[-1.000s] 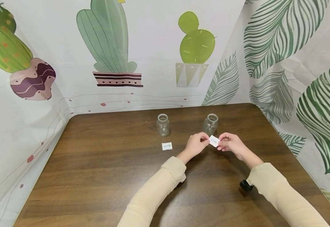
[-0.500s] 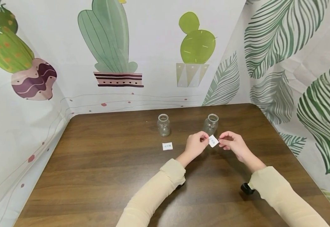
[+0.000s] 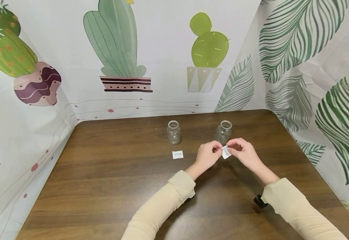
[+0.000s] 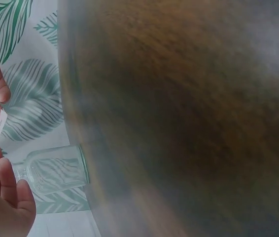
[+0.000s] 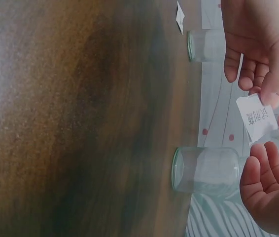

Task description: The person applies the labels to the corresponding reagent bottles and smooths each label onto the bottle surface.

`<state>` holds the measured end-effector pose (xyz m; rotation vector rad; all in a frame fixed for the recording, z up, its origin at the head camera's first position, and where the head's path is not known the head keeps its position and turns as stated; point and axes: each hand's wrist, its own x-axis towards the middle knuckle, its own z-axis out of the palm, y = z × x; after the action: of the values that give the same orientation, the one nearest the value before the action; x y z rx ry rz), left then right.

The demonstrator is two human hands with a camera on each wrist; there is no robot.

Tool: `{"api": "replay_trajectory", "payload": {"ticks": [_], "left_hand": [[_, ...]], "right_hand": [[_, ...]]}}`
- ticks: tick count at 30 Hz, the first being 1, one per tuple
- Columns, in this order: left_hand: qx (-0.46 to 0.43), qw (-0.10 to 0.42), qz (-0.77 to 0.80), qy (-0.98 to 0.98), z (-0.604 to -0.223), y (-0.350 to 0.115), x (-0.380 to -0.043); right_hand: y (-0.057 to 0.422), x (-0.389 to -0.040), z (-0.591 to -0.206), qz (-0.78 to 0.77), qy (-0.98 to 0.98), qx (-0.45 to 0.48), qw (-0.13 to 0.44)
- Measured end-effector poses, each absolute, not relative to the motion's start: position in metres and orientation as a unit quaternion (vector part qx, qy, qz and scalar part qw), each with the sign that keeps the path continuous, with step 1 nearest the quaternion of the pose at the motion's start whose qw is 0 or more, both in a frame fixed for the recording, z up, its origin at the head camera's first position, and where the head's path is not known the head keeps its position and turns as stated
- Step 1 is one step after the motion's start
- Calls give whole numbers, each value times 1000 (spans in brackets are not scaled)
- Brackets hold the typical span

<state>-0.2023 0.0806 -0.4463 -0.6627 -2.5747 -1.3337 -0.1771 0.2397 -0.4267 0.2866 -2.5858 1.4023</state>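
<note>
Both hands meet at a small white paper label [image 3: 226, 152] with handwritten characters, raised above the table in front of the right-hand glass jar [image 3: 223, 132]. My left hand [image 3: 207, 155] pinches its upper left corner between thumb and forefinger. With thumb and forefinger, my right hand [image 3: 245, 154] pinches the label's upper edge, close to the left fingertips. In the right wrist view the label [image 5: 258, 118] tilts between the two hands, writing visible. A second glass jar [image 3: 173, 133] stands upright to the left, with another written label [image 3: 178, 154] lying on the table before it.
The brown wooden table [image 3: 108, 186] reaches back to a wall cloth [image 3: 162, 50] printed with cacti and leaves. Both jars are uncapped and stand near its far edge. A black wrist-worn device [image 3: 260, 201] shows beneath the right sleeve.
The right fingertips have moved left along the label, nearer the left ones. The label has turned steeper between the hands. The jars and the label on the table stay put.
</note>
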Motion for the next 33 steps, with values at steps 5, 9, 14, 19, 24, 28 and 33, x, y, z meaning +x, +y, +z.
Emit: {"api": "replay_trajectory", "payload": {"ticks": [5,9,14,19,24,28,33], "left_hand": [[-228,79,-441,-865,-446,79,-201],[-230,81,-439,-864,-448,79,-201],[-233,85,-441,-862,-449,80,-200],[-233,84,-452,-857,-449,81,-200],[-224,71,-462,-855,-450,82,-200],[-213,64,-466,-856,-450,84,-200],[-211,64,-478,-851,-450,85,-199]], "right_hand": [[236,-175,-422,469,-873,95,93],[230,-170,-412,459,-876,100,103],[232,-172,-418,434,-886,110,120],[235,-176,-427,411,-895,107,132],[237,-177,-430,386,-904,106,150],[238,-177,-432,371,-910,102,153],[238,-178,-434,356,-916,96,160]]}}
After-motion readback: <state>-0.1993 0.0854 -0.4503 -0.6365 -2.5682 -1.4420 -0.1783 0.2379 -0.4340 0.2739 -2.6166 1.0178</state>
